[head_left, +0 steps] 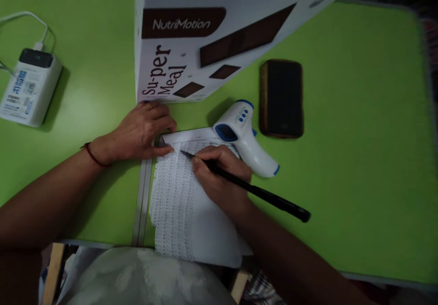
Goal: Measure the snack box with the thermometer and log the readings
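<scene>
My right hand (224, 172) grips a long black pen (270, 197), its tip on or just above a sheet of paper (214, 225) covered with dense rows of small handwriting on its left part. Further paper shows beneath that sheet. At the paper's upper left corner rests my left hand (145, 129), with the thumb stretched onto the page and the fingers loosely bent, apart from the thumb. Nothing shows between them. A white and blue infrared thermometer (255, 145) lies across the paper's upper right edge, just beyond my right hand.
A tall white printed box (191, 35) stands behind my left hand. To its right lies a dark phone (281, 98) with a brown edge. A white power bank (32, 88) with a cable is at the far left. Metal trim (142, 204) crosses the green table (359, 159).
</scene>
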A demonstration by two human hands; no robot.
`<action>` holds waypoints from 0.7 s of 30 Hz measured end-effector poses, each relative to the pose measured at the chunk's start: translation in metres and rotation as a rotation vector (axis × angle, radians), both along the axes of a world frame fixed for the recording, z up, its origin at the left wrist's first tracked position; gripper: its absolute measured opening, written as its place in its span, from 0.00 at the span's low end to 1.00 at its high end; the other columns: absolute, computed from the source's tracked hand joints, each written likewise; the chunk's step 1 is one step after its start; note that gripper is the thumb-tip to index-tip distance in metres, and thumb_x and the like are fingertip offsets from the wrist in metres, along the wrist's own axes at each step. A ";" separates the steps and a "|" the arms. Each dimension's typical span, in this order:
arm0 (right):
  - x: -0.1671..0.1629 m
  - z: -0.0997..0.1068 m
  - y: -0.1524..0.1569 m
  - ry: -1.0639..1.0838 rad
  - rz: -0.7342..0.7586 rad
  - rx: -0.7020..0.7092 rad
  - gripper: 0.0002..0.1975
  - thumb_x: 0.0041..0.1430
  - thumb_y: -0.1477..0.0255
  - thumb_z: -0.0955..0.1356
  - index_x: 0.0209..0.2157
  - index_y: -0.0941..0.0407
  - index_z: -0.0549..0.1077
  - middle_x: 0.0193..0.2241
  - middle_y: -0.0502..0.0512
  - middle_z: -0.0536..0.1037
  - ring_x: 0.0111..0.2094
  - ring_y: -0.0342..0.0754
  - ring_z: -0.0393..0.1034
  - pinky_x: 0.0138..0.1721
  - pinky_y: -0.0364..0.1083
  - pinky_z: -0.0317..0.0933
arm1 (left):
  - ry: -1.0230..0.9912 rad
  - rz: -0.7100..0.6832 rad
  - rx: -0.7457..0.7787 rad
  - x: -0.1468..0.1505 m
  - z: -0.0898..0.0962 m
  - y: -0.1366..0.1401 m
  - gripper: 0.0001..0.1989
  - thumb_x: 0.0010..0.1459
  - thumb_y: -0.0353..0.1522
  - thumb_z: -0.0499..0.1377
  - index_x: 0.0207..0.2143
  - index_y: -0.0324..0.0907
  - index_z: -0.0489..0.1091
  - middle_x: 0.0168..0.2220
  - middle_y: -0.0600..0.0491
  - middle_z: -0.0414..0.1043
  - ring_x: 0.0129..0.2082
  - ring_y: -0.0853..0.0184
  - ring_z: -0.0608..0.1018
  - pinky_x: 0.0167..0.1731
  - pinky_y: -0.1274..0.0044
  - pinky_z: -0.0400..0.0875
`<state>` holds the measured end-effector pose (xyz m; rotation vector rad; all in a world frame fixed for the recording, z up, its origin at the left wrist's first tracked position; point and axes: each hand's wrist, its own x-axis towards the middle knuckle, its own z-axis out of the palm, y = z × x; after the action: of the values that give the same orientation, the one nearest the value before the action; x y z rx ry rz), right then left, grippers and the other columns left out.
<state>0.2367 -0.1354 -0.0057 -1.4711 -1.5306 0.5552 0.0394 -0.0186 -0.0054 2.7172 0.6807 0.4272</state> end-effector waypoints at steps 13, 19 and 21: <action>0.000 -0.001 0.000 0.012 -0.001 -0.032 0.06 0.51 0.75 0.67 0.24 0.52 0.67 0.19 0.44 0.73 0.20 0.42 0.66 0.23 0.44 0.63 | -0.013 -0.003 0.000 0.000 0.001 0.000 0.23 0.63 0.52 0.56 0.43 0.41 0.71 0.43 0.46 0.73 0.44 0.56 0.73 0.48 0.66 0.65; -0.001 -0.001 0.000 0.018 -0.012 -0.023 0.06 0.49 0.75 0.67 0.23 0.52 0.65 0.19 0.44 0.72 0.20 0.42 0.66 0.23 0.44 0.63 | 0.005 0.007 0.010 0.000 0.000 0.000 0.22 0.62 0.52 0.57 0.43 0.42 0.71 0.43 0.46 0.73 0.44 0.57 0.73 0.49 0.66 0.66; -0.001 -0.001 0.001 0.019 -0.015 -0.014 0.06 0.49 0.75 0.67 0.22 0.52 0.66 0.19 0.44 0.72 0.20 0.42 0.65 0.22 0.43 0.62 | 0.004 0.009 0.013 -0.001 -0.001 0.000 0.22 0.62 0.52 0.57 0.43 0.43 0.71 0.43 0.47 0.73 0.44 0.57 0.73 0.48 0.66 0.66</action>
<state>0.2357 -0.1347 -0.0072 -1.4824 -1.5031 0.5703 0.0388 -0.0181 -0.0060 2.7293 0.6942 0.4302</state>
